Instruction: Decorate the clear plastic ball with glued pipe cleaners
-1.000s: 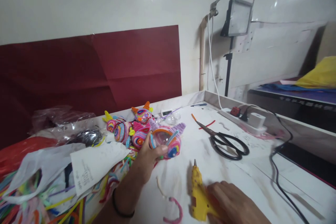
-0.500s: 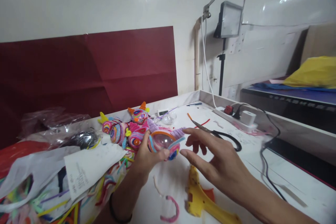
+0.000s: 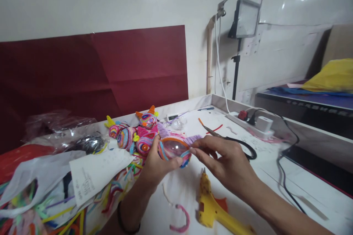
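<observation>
My left hand [image 3: 157, 165] is closed round a clear plastic ball [image 3: 174, 149] partly covered in coiled pipe cleaners, with an orange ring round a bare window and purple pointed pieces on top. My right hand [image 3: 227, 156] pinches at the ball's right side, where the end of a light blue pipe cleaner [image 3: 186, 153] meets the fingertips. Fingers hide part of that strip. Just below lies a yellow glue gun [image 3: 208, 205], nozzle pointing away from me. Black-handled scissors [image 3: 237, 141] rest behind my right hand. A curved pink pipe cleaner [image 3: 185, 220] lies in front.
Several finished-looking pipe-cleaner figures [image 3: 127, 137] cluster left of the ball. Loose pipe cleaners, a white plastic bag [image 3: 35, 176] and a paper slip [image 3: 93, 172] cover the left side. A power strip [image 3: 250, 125] and black cable [image 3: 281, 169] lie at right, inside the raised table edge [image 3: 220, 99].
My right hand has moved in to the ball, and its spread fingers have closed on the light blue strip's end. The view has shifted slightly; my left hand keeps its hold.
</observation>
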Available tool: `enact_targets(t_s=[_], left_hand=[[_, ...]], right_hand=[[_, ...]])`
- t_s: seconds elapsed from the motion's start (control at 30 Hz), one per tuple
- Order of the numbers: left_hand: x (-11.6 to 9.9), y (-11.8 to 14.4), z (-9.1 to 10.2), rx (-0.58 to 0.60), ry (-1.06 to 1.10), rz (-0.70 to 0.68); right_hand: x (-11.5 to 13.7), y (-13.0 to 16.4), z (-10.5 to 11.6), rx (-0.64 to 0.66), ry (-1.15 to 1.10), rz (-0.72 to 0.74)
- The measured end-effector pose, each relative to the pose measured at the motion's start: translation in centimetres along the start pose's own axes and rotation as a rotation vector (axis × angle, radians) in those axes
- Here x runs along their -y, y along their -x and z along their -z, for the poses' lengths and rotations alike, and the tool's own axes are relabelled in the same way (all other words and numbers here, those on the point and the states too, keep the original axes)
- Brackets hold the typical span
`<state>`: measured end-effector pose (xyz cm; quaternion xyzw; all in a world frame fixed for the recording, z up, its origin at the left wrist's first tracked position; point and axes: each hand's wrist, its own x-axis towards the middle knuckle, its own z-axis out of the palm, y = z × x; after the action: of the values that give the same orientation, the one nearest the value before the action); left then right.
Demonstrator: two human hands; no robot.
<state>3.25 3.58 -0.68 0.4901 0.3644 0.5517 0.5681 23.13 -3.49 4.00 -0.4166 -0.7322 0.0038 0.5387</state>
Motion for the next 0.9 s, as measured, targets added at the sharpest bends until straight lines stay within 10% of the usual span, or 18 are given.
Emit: enact_targets(t_s=[0.13,0.9], left_hand=[[0.1,0.0,-0.3,-0.136,-0.140,-0.059],[-1.9,1.0,-1.7,-0.081,-0.273,-0.039]], right_hand=[[-0.2,-0.2,-0.2,-0.013,0.076,0.050],[-1.5,-0.4,-1.5,-0.005,0.178,-0.013]])
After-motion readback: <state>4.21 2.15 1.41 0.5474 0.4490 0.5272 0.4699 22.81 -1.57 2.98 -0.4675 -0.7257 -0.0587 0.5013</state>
